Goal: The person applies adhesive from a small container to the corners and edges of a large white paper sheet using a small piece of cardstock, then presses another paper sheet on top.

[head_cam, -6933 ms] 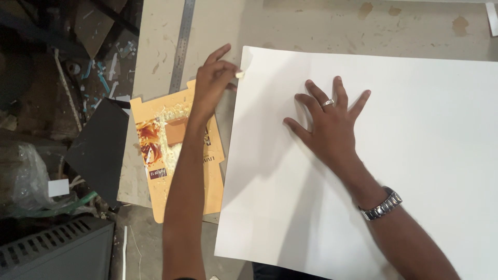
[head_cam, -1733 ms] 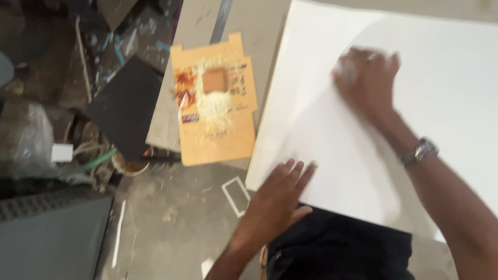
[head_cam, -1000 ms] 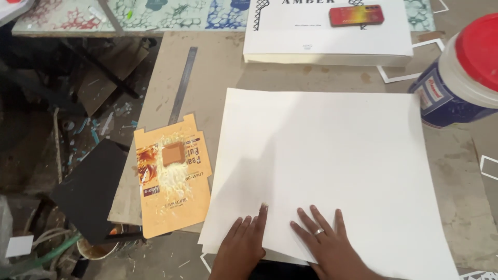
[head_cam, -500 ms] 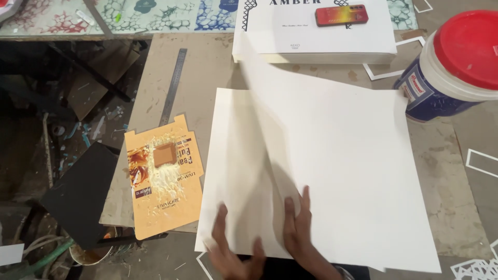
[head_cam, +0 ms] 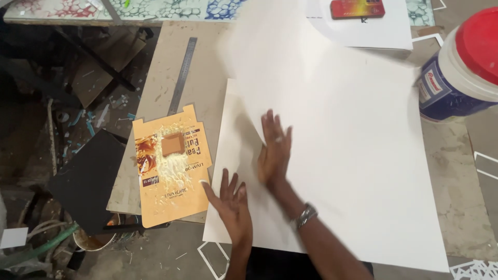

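Fingers (head_cam: 274,124) of the right hand (head_cam: 274,155) stretch out straight and close together, pressed flat on the large white sheet (head_cam: 342,155) near its left edge, with a ring on one finger and a metal watch (head_cam: 306,215) at the wrist. Its forearm runs down to the lower right. Just beside it, the left hand (head_cam: 232,202) lies palm down with its fingers spread wide, resting on the lower white sheet (head_cam: 233,150) close to that sheet's left edge. Neither hand grips anything; both only press down. The upper sheet's far left corner lifts off the one beneath and looks blurred, while the rest covers most of the grey surface (head_cam: 456,171). Left of the hands lies a flattened orange carton (head_cam: 171,166) with pale crumbs and a small brown block (head_cam: 172,145) on it. A metal ruler (head_cam: 182,75) lies beyond the carton. A blue tub with a red lid (head_cam: 461,67) stands at the right, and a red phone (head_cam: 358,8) rests at the far edge.
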